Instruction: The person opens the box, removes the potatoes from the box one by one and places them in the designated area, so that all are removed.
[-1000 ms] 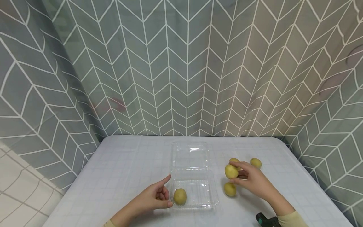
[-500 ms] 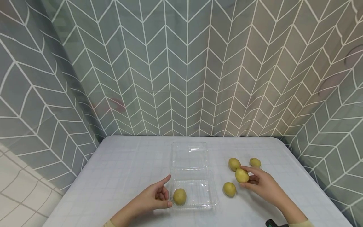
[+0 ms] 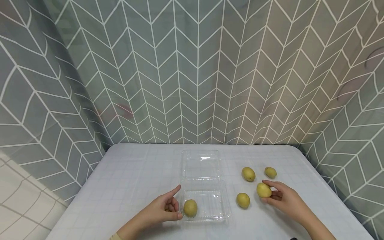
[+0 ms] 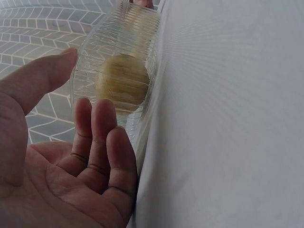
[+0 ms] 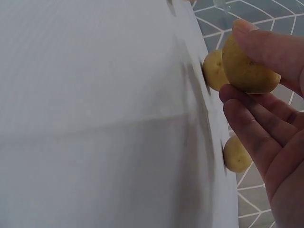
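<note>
My right hand [image 3: 283,196] pinches a small yellow potato [image 3: 264,190] between thumb and fingers, to the right of the box. The right wrist view shows the thumb over this potato [image 5: 249,64] and fingertips under it. A clear plastic clamshell box [image 3: 210,203] lies unfolded, its lid [image 3: 200,165] toward the back. One potato [image 3: 190,208] sits in the box's near left corner. At the box's left side is my left hand [image 3: 163,206], thumb and index finger spread along the edge. In the left wrist view, the other fingertips [image 4: 103,114] rest by the ribbed wall, loosely bent.
Three more potatoes lie on the white-covered table [image 3: 135,173]: one near potato [image 3: 243,200] right of the box, another potato [image 3: 248,174] behind it, and a far potato [image 3: 270,172] at the right. A patterned curtain [image 3: 192,73] hangs behind and at both sides.
My right hand has moved to the right and toward me with the held potato, away from the potato behind it. The left hand and the box have stayed put.
</note>
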`<action>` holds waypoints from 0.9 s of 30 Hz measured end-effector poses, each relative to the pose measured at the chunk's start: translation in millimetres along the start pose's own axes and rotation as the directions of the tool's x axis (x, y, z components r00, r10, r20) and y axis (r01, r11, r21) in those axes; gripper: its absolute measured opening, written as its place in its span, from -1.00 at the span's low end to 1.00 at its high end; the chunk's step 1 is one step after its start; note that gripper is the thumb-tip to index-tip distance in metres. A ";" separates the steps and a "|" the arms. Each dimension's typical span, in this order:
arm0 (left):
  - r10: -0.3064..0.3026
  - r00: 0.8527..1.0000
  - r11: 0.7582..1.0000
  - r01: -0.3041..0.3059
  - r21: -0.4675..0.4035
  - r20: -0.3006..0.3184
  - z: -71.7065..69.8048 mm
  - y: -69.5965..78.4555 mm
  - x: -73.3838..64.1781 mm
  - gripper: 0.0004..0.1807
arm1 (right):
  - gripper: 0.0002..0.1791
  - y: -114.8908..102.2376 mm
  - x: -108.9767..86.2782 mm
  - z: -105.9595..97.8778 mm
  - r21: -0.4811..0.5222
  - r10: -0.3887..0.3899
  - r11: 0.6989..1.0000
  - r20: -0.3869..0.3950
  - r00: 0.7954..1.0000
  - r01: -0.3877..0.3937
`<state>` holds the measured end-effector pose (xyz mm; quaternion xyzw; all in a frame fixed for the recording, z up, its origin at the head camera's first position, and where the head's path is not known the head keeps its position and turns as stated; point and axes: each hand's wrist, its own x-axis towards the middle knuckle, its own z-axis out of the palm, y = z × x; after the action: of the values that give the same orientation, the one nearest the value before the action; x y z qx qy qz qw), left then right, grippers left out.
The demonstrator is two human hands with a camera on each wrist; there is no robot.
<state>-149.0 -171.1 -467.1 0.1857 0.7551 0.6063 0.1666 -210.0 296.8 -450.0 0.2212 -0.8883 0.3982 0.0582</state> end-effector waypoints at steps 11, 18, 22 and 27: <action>-0.005 1.000 1.000 0.005 -0.021 0.001 -0.4 -1.1 -0.7 0.09 | -0.31 6.2 -7.8 -3.7 -0.003 0.080 0.997 0.026 0.996 -0.080; -0.008 1.000 1.000 0.008 -0.027 -0.004 -0.4 -0.5 0.2 0.09 | -0.29 8.5 -9.0 -6.2 -0.027 0.111 0.994 0.046 0.993 -0.110; -0.009 1.000 1.000 0.009 -0.025 -0.005 -0.3 -0.2 0.1 0.09 | -0.30 10.6 -10.0 -6.8 -0.032 0.130 0.991 0.063 0.990 -0.128; -0.015 1.000 1.000 0.015 -0.012 -0.009 -0.2 0.3 -0.7 0.09 | -0.29 13.0 -9.9 -5.9 -0.044 0.160 0.987 0.083 0.984 -0.156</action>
<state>-148.4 -171.5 -466.7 0.1763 0.7535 0.6105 0.1685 -207.2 312.2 -457.7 0.1659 -0.9121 0.3750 -0.0079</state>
